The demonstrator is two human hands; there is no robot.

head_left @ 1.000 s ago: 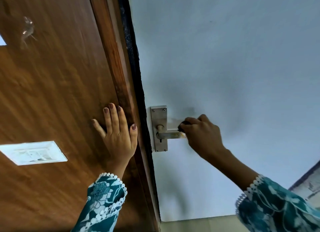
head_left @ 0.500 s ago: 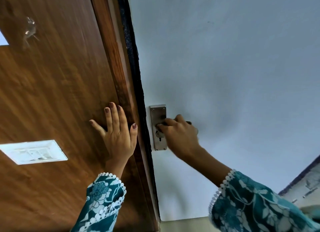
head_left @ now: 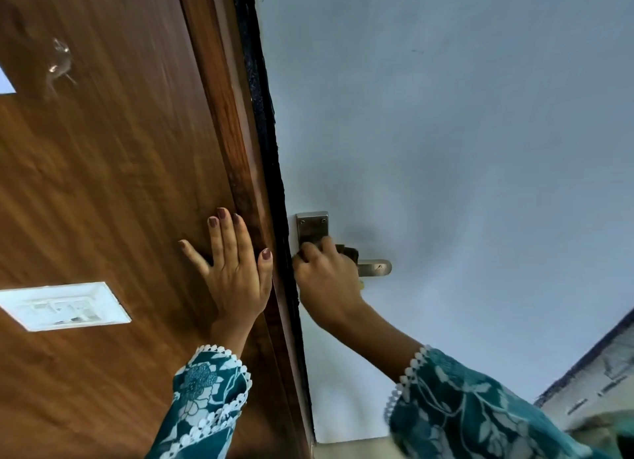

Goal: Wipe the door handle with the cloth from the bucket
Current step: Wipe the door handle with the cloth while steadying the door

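Observation:
A silver lever door handle [head_left: 375,267] on a metal backplate [head_left: 312,228] is fixed to the pale blue door face [head_left: 463,149]. My right hand [head_left: 326,276] is closed around a dark cloth [head_left: 348,252] and presses it against the inner end of the lever, covering the lower half of the plate; only the lever's tip shows. My left hand [head_left: 233,270] lies flat with fingers spread on the brown wooden panel [head_left: 103,184], just left of the door's dark edge. The bucket is out of sight.
A white switch plate [head_left: 63,306] is set into the wood panel at the lower left. A small metal hook [head_left: 60,60] sits high on the panel. A grey structure [head_left: 597,376] shows at the lower right.
My right hand slid the cloth leftward along the lever from its tip to the backplate, uncovering the lever's end. My left hand has stayed flat on the wood.

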